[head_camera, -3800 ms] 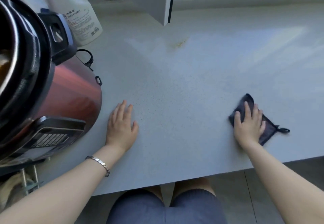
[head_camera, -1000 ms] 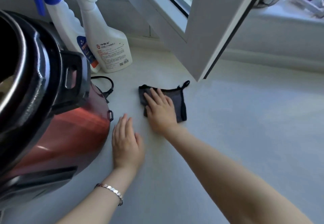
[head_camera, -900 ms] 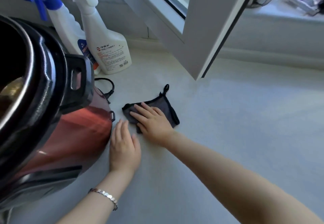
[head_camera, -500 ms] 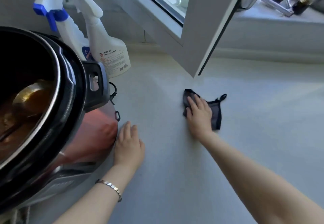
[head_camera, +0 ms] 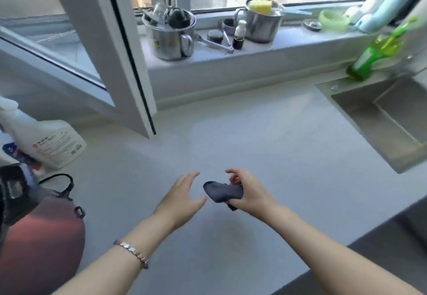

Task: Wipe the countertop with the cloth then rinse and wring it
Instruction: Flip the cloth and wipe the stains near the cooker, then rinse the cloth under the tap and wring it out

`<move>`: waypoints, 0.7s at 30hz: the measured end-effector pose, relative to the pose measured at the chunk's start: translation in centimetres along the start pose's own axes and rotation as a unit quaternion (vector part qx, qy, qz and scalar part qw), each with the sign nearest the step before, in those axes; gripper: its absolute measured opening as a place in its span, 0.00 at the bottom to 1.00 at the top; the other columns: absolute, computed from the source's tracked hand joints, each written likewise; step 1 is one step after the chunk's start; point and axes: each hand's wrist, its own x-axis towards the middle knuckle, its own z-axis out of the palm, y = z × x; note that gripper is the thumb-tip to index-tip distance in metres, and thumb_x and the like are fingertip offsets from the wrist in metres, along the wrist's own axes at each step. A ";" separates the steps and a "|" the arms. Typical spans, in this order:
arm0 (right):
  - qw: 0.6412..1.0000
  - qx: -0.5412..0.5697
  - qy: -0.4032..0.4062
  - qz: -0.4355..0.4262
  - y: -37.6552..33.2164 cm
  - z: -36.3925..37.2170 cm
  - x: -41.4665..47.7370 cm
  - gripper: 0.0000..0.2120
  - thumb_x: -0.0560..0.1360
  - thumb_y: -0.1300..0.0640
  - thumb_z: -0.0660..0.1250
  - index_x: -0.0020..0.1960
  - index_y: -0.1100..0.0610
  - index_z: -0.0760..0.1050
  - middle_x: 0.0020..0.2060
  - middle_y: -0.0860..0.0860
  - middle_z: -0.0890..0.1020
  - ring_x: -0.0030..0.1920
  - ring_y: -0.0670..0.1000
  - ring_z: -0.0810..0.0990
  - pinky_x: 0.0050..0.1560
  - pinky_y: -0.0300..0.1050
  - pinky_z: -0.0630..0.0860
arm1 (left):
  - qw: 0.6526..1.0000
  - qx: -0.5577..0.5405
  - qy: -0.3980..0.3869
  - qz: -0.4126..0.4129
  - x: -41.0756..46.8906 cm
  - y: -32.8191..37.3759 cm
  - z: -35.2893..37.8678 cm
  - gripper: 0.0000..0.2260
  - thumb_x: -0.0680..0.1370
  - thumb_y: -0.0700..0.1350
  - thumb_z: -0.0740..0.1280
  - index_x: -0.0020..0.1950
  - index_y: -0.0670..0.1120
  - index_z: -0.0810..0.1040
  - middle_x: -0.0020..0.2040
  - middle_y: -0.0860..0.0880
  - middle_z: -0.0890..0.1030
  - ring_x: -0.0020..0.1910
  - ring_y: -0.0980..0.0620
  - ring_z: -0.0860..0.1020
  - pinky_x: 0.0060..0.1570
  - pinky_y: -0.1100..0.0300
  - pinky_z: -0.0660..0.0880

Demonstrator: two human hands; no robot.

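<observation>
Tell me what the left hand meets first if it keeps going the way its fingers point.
Probably the bunched cloth held in the right hand; the left hand is open, close beside it. Depth is unclear.

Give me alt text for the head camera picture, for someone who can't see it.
The right hand holds a bunched dark cloth above a pale countertop, with the open left hand beside it. A steel sink sits at right, and metal pots stand on the windowsill behind.
</observation>
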 end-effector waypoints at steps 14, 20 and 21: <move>0.987 -0.063 0.149 0.024 15.6 -31.2 -13.1 0.22 0.66 0.65 0.69 0.59 0.57 0.72 0.50 0.50 0.71 0.49 0.43 0.71 0.41 0.22 0.67 | 0.988 -0.063 -0.087 0.111 7.5 33.9 22.7 0.06 0.76 0.43 0.62 0.41 0.48 0.76 0.42 0.47 0.78 0.41 0.50 0.74 0.40 0.60 0.69; 0.978 -0.033 0.200 0.041 22.0 -43.0 -16.8 0.21 0.67 0.62 0.69 0.59 0.55 0.72 0.51 0.51 0.71 0.50 0.44 0.72 0.46 0.29 0.71 | 0.962 -0.098 -0.226 0.117 9.2 46.3 30.4 0.08 0.74 0.38 0.62 0.51 0.42 0.76 0.40 0.48 0.80 0.35 0.57 0.78 0.32 0.71 0.74; 0.978 -0.033 0.203 0.043 22.7 -44.7 -17.2 0.21 0.67 0.62 0.70 0.60 0.55 0.71 0.52 0.52 0.71 0.50 0.46 0.72 0.48 0.33 0.73 | 0.962 -0.083 -0.225 0.131 9.7 47.7 31.2 0.05 0.74 0.38 0.63 0.47 0.43 0.77 0.38 0.48 0.80 0.33 0.58 0.79 0.34 0.68 0.76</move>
